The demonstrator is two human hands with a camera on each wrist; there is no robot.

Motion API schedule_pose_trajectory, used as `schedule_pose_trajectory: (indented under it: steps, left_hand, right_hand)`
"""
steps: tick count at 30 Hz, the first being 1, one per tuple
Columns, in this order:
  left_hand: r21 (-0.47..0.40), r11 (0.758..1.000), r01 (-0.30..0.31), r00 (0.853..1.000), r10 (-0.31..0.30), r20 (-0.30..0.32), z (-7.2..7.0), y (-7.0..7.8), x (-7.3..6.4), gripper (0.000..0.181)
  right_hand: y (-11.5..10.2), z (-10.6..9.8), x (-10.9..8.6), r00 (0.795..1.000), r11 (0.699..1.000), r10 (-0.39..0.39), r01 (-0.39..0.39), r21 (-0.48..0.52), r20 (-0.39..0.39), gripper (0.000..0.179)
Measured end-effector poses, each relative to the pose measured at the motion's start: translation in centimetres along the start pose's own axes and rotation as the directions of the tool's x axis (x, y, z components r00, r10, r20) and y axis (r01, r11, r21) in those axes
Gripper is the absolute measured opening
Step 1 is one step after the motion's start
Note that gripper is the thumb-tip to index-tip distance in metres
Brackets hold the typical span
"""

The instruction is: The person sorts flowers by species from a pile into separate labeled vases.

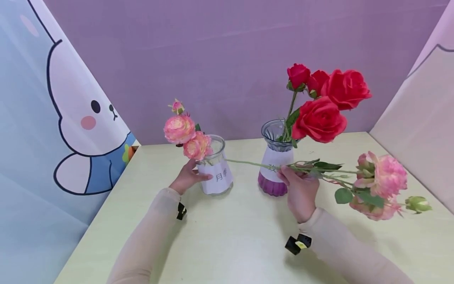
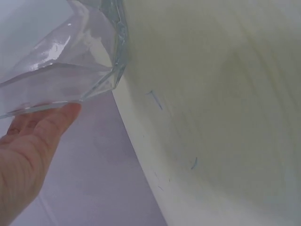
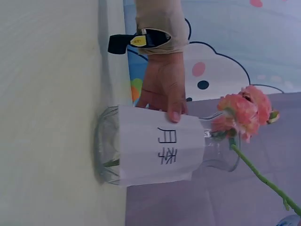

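Observation:
My left hand (image 1: 188, 176) grips a clear glass vase (image 1: 217, 185) at its left side, thumb on the front of its white paper label. Pink flowers (image 1: 180, 129) stand in this vase and lean left over its rim. The right hand (image 1: 301, 193) pinches the green stem of a pink artificial flower spray (image 1: 388, 175), held nearly level with its blooms out to the right. In the right wrist view the bare stem (image 3: 263, 180) points at the vase mouth, its tip overlapping the glass neck. From the left wrist, the vase's glass base (image 2: 94, 70) shows above the fingertips.
Just behind the right hand stands a second glass vase (image 1: 272, 184) with a white label and purple lower part. Red roses (image 1: 319, 120) lean right from it, above the pink spray. A purple backdrop (image 1: 227, 71) closes the table's far edge; a cartoon-printed cloth (image 1: 78, 130) hangs at left.

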State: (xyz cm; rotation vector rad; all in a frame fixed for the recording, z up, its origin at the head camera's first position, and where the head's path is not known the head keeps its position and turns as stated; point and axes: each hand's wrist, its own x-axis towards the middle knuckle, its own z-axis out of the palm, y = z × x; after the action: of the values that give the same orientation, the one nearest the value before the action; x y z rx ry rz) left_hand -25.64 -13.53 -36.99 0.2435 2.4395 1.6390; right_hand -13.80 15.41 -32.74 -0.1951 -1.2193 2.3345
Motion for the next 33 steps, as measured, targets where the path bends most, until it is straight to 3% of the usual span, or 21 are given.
schedule_pose_trajectory:
  steps: [8,13,16,21,28,33]
  left_hand:
    - [0.009,1.000,-0.005,1.000,0.005,0.015,-0.3,-0.1,-0.2,0.082]
    - [-0.006,1.000,-0.004,1.000,0.004,0.013,-0.4,0.1,-0.2,0.081]
    - [-0.002,1.000,-0.005,1.000,0.005,0.008,-0.4,0.2,-0.2,0.081]
    - [0.016,1.000,0.021,1.000,-0.021,0.012,-0.4,0.1,-0.2,0.084]
    - [0.019,1.000,0.014,1.000,-0.014,0.001,-0.5,-0.2,-0.4,0.083]
    - [-0.013,1.000,-0.006,1.000,0.006,0.004,0.0,-0.4,-0.3,0.080]
  right_hand:
    - [-0.6,2.4,-0.6,0.991,0.992,-0.126,0.126,0.003,0.034,0.018]
    - [-0.8,3.8,-0.4,0.981,0.976,-0.183,0.189,-0.105,0.064,0.028]
    - [-1.0,4.4,-0.2,0.981,0.961,-0.177,0.190,-0.203,0.078,0.032]
    - [-0.9,5.1,-0.2,0.979,0.943,-0.170,0.195,-0.271,0.113,0.032]
    - [-0.4,6.3,-0.3,0.959,0.877,-0.209,0.270,-0.398,0.189,0.017]
    - [0.3,7.3,0.0,0.939,0.844,-0.218,0.317,-0.432,0.265,0.014]
